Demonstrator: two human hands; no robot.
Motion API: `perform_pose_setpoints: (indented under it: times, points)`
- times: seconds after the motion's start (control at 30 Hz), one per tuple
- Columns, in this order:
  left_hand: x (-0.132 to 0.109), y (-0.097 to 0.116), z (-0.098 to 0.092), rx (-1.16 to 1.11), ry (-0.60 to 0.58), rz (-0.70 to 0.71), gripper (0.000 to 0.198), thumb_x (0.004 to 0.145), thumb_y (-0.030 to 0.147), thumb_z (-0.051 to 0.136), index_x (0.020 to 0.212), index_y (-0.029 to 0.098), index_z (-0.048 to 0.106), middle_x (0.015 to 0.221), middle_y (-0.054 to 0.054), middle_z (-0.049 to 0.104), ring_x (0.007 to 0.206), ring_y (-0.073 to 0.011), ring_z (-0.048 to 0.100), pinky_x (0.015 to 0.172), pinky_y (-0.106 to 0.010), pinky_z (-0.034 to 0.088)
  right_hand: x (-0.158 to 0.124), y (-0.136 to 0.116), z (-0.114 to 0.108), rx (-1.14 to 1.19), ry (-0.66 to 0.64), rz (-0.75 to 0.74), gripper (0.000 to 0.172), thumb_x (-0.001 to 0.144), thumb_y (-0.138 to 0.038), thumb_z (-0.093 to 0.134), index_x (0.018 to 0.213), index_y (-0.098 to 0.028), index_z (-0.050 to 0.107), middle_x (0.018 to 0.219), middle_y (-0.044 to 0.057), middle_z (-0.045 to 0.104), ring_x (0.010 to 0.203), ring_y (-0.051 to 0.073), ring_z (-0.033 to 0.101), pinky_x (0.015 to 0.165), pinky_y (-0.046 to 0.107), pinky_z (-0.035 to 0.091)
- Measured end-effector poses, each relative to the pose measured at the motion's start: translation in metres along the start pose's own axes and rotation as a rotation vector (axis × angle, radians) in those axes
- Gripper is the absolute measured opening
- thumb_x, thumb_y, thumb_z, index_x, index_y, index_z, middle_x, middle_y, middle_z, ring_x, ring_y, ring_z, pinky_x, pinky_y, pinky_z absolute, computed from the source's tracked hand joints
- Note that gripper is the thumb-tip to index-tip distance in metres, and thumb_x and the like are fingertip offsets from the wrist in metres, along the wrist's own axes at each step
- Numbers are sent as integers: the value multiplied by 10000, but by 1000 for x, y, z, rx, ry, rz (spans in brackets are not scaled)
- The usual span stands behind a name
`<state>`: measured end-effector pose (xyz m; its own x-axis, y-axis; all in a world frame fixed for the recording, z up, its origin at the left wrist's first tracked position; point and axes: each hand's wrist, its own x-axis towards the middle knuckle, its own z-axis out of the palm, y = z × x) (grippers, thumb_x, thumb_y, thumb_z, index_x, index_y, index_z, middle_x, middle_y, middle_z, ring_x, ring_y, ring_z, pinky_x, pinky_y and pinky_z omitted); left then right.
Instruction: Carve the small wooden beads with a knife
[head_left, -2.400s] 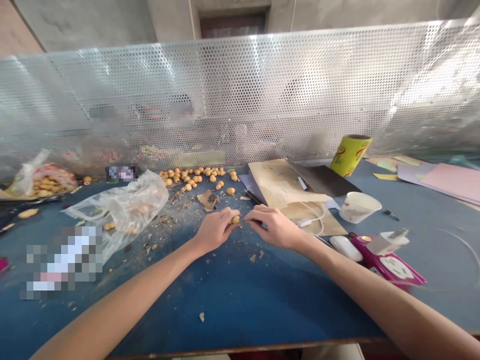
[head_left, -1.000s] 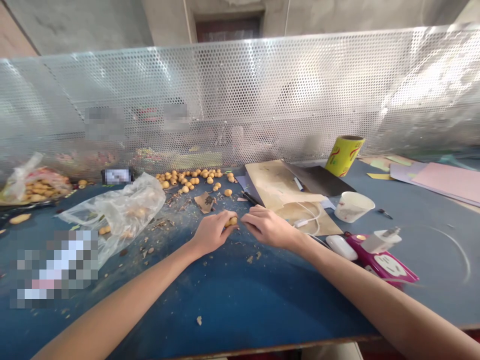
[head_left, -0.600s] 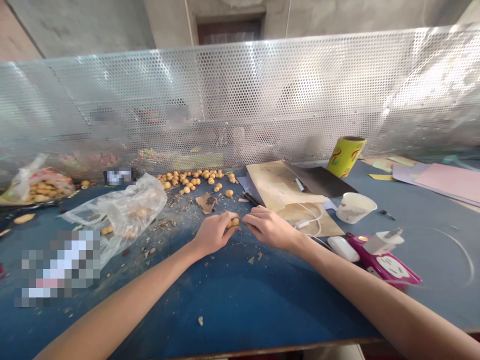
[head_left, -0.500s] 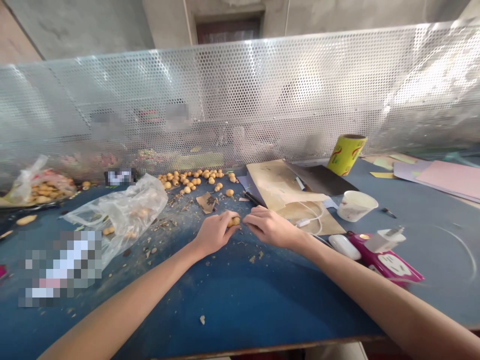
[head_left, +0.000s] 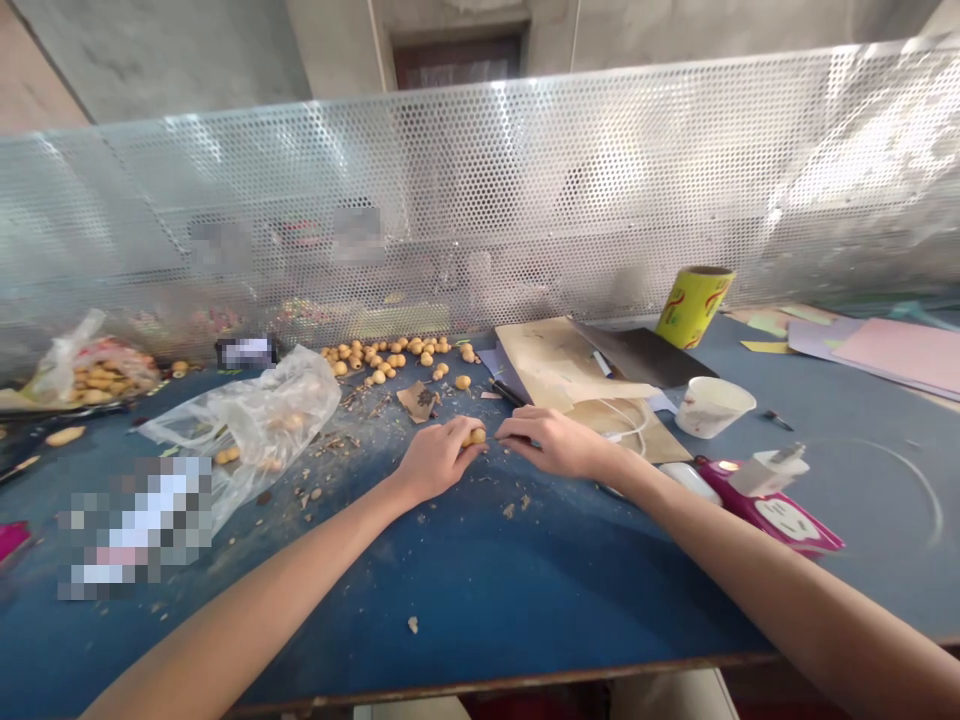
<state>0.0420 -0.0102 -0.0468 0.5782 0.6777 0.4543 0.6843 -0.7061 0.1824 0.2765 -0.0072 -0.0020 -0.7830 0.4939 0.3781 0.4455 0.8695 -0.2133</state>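
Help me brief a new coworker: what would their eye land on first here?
A perforated metal screen spans the back of the blue workbench. In front of it lies a cluster of small tan round pieces, and at centre the left hand and right hand meet over one such piece. A magenta power strip stands out at right.

The left forearm and right forearm angle inward, the left hand curled closed, the right hand bent just beside it.
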Motion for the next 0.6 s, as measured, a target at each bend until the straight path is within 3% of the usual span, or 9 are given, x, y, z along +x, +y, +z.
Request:
perform_pose_setpoints:
  times: [0.17,0.33,0.6]
  points:
    - [0,1,-1,25,-45,110,244,983,379,441,1150,208,488,966,-38,651,811,-201,653,692,-302,475,-4,-3,10,-43,32,-22,226,986,-221,433,944,-152,643,765,58,611,740,165,555,700,287,445]
    - [1,2,-1,-5,-15,38,227,990,380,428,1131,212,487,981,-38,662,814,-195,661,673,-285,476,-9,-3,16,-35,102,4,214,979,-204,435,965,-144,639,786,69,622,736,161,560,701,280,450]
    - [2,2,-1,-2,-38,35,243,991,394,416,1137,213,486,976,-35,672,791,-193,667,643,-276,469,-7,0,15,-4,94,9,198,970,-196,448,958,-146,639,782,61,614,734,155,557,701,279,452]
